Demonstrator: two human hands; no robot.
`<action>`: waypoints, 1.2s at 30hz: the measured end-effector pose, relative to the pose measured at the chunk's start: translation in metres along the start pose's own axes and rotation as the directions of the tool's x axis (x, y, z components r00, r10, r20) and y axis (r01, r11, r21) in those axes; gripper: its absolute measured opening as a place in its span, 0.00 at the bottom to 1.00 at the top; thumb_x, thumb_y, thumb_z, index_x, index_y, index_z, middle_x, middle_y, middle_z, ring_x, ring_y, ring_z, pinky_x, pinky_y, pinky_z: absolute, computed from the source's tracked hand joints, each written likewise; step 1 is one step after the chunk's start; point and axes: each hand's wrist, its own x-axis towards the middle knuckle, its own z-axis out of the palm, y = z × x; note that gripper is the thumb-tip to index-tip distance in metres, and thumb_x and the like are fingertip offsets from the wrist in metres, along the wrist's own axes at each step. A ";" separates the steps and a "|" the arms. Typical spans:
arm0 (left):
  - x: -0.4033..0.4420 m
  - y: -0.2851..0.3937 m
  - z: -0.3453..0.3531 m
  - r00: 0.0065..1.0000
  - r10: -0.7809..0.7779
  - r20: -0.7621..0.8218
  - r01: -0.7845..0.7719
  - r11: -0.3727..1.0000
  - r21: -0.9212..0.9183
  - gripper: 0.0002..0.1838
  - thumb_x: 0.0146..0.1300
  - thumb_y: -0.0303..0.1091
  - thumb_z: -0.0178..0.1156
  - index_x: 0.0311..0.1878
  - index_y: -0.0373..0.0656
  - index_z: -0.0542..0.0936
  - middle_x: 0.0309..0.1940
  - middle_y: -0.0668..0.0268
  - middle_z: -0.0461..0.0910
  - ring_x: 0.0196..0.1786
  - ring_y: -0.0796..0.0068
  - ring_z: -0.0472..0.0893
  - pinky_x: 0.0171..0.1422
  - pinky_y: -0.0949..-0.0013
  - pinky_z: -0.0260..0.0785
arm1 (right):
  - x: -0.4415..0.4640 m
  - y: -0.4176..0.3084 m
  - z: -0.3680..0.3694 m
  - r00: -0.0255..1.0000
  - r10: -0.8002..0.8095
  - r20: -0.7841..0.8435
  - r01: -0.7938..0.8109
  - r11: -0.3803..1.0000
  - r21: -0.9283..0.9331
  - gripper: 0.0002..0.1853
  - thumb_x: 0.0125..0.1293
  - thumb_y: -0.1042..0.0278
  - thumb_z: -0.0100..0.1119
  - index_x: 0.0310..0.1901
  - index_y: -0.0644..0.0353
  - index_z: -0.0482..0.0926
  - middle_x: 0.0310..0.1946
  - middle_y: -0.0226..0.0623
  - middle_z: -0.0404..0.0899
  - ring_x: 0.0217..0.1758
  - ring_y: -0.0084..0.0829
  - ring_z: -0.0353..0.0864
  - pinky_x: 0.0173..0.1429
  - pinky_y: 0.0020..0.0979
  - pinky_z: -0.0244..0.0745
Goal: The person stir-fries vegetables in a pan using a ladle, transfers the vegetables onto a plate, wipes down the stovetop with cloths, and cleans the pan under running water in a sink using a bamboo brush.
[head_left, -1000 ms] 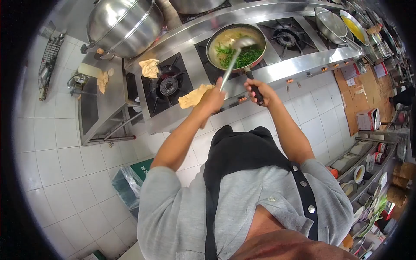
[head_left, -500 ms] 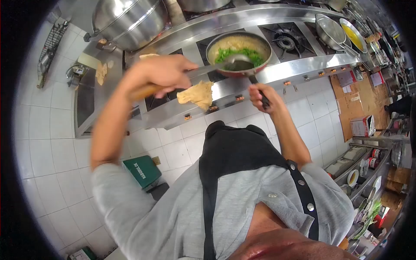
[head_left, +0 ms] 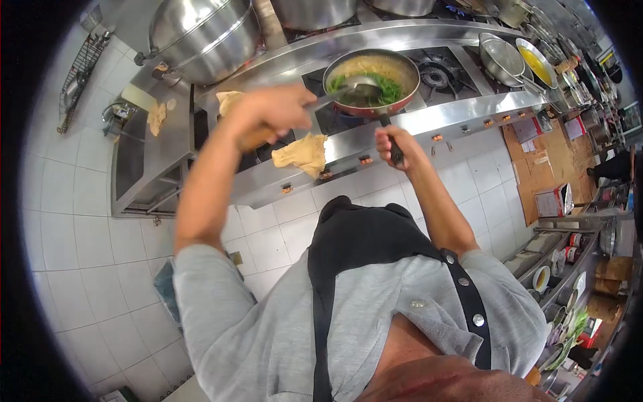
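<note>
Beyond the right grip (head_left: 396, 146), the held pan (head_left: 410, 75).

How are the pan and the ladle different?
The pan is wide with a reddish outside, while the ladle is narrower and silvery. The pan holds greens, while the ladle's head reaches over them. The right hand grips the pan's handle; the left hand grips the ladle. Both have handles.

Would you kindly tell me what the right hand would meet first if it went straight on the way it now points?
Beyond the black handle that it grips, the right hand would probably meet the near side of the frying pan first, though depth is hard to judge.
</note>
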 end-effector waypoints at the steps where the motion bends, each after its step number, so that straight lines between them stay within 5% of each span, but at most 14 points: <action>1: 0.011 -0.019 0.019 0.984 0.171 -0.052 -0.163 0.977 0.136 0.27 0.55 0.33 0.56 0.59 0.36 0.72 0.24 0.59 0.77 0.24 0.72 0.79 0.24 0.61 0.71 | 0.001 0.021 -0.019 0.981 -0.185 0.063 0.193 0.963 -0.189 0.19 0.68 0.62 0.48 0.18 0.54 0.67 0.10 0.29 0.64 0.10 0.25 0.64 0.18 0.28 0.65; 4: 0.000 -0.054 0.030 0.949 0.317 0.003 -0.307 0.916 0.260 0.34 0.57 0.32 0.58 0.68 0.34 0.64 0.24 0.58 0.77 0.20 0.75 0.77 0.19 0.68 0.69 | -0.054 0.036 -0.035 0.998 0.050 -0.028 -0.052 0.996 -0.071 0.17 0.66 0.64 0.52 0.18 0.54 0.66 0.10 0.28 0.63 0.10 0.22 0.62 0.14 0.25 0.59; 6: -0.066 0.007 -0.022 0.935 -0.072 0.348 0.040 0.994 0.099 0.34 0.58 0.32 0.59 0.68 0.33 0.63 0.19 0.60 0.76 0.16 0.75 0.75 0.18 0.70 0.68 | -0.072 0.032 -0.026 0.994 0.088 -0.069 -0.089 0.996 -0.018 0.17 0.65 0.65 0.54 0.19 0.54 0.65 0.11 0.26 0.63 0.10 0.20 0.60 0.13 0.24 0.58; 8: -0.063 0.005 -0.039 0.900 -0.034 0.435 0.038 0.999 0.000 0.33 0.59 0.31 0.58 0.68 0.32 0.63 0.13 0.64 0.73 0.12 0.77 0.72 0.16 0.71 0.66 | -0.067 0.026 -0.024 0.992 0.091 -0.084 -0.094 0.995 -0.034 0.16 0.65 0.65 0.53 0.19 0.54 0.65 0.11 0.26 0.63 0.10 0.21 0.61 0.13 0.23 0.59; 12: -0.011 0.013 -0.033 0.961 -0.017 0.277 -0.006 0.997 0.082 0.30 0.57 0.32 0.58 0.64 0.34 0.69 0.17 0.61 0.76 0.14 0.74 0.75 0.19 0.67 0.69 | -0.003 0.004 -0.018 0.997 -0.072 0.013 0.073 0.991 -0.114 0.16 0.66 0.65 0.50 0.19 0.54 0.66 0.11 0.26 0.64 0.11 0.22 0.62 0.15 0.24 0.60; 15: 0.026 -0.032 0.039 0.982 0.169 -0.086 -0.153 0.974 0.167 0.31 0.54 0.35 0.58 0.63 0.37 0.70 0.22 0.57 0.78 0.19 0.68 0.78 0.29 0.63 0.74 | -0.012 0.020 -0.016 0.990 -0.140 -0.008 0.137 0.977 -0.162 0.16 0.66 0.64 0.50 0.19 0.54 0.67 0.11 0.27 0.64 0.11 0.23 0.63 0.16 0.25 0.61; 16: 0.018 -0.038 0.048 0.965 0.253 -0.067 -0.224 0.932 0.286 0.33 0.53 0.36 0.59 0.64 0.39 0.68 0.25 0.54 0.78 0.23 0.64 0.79 0.37 0.63 0.75 | -0.025 0.035 -0.030 0.988 -0.157 -0.005 0.152 0.964 -0.216 0.16 0.66 0.64 0.51 0.19 0.54 0.66 0.11 0.27 0.64 0.12 0.22 0.63 0.16 0.25 0.60; 20: -0.065 0.000 -0.026 0.927 -0.059 0.369 0.058 0.998 0.014 0.33 0.58 0.30 0.57 0.68 0.37 0.64 0.22 0.61 0.77 0.15 0.75 0.74 0.20 0.70 0.69 | -0.075 0.034 -0.027 0.986 0.141 -0.086 -0.141 0.990 0.002 0.15 0.65 0.64 0.51 0.20 0.54 0.67 0.11 0.27 0.63 0.11 0.21 0.62 0.14 0.24 0.59; 22: -0.055 -0.015 -0.042 0.923 0.011 0.385 0.055 0.986 -0.160 0.33 0.58 0.28 0.57 0.68 0.34 0.63 0.20 0.65 0.75 0.13 0.81 0.72 0.14 0.75 0.65 | -0.048 0.025 -0.037 1.000 0.023 0.014 -0.022 0.995 -0.100 0.14 0.65 0.64 0.51 0.22 0.54 0.68 0.11 0.27 0.64 0.10 0.21 0.62 0.15 0.24 0.61; 25: -0.027 0.007 -0.048 0.971 0.018 0.240 0.006 0.995 -0.100 0.34 0.54 0.31 0.59 0.66 0.30 0.65 0.18 0.63 0.74 0.14 0.75 0.74 0.17 0.68 0.68 | 0.001 -0.021 -0.017 0.997 0.054 0.062 -0.050 0.997 -0.066 0.14 0.66 0.64 0.50 0.22 0.55 0.69 0.11 0.28 0.65 0.10 0.24 0.64 0.16 0.24 0.64; 28: 0.008 -0.021 0.009 0.989 0.142 -0.048 -0.142 0.990 -0.014 0.33 0.55 0.31 0.59 0.65 0.31 0.65 0.21 0.59 0.76 0.15 0.73 0.74 0.21 0.67 0.69 | -0.009 0.000 0.015 0.977 -0.198 -0.085 0.180 0.966 -0.186 0.15 0.66 0.64 0.50 0.20 0.55 0.69 0.10 0.29 0.64 0.10 0.25 0.64 0.16 0.25 0.66; 29: -0.006 -0.018 0.023 0.989 0.118 -0.094 -0.133 0.977 -0.169 0.32 0.57 0.31 0.59 0.65 0.31 0.65 0.26 0.54 0.79 0.15 0.73 0.74 0.23 0.67 0.69 | 0.019 0.024 -0.031 0.973 -0.207 0.101 0.225 0.947 -0.228 0.16 0.66 0.64 0.49 0.20 0.56 0.69 0.11 0.29 0.64 0.10 0.24 0.64 0.17 0.26 0.67; 32: -0.030 -0.046 0.050 0.969 -0.046 -0.241 -0.094 0.838 -0.538 0.34 0.58 0.28 0.59 0.69 0.36 0.62 0.25 0.65 0.74 0.16 0.80 0.69 0.19 0.73 0.68 | 0.026 0.034 -0.048 0.999 -0.038 0.027 0.041 0.992 -0.121 0.15 0.66 0.65 0.51 0.21 0.56 0.68 0.13 0.29 0.65 0.13 0.23 0.65 0.19 0.23 0.66; 36: -0.039 -0.047 0.074 0.933 -0.057 -0.355 -0.222 0.686 -0.693 0.32 0.63 0.28 0.55 0.71 0.36 0.60 0.33 0.62 0.76 0.19 0.82 0.72 0.22 0.74 0.69 | 0.061 0.035 -0.067 0.991 0.069 0.115 -0.066 0.997 -0.026 0.16 0.65 0.65 0.52 0.19 0.53 0.64 0.13 0.27 0.65 0.14 0.22 0.63 0.16 0.24 0.61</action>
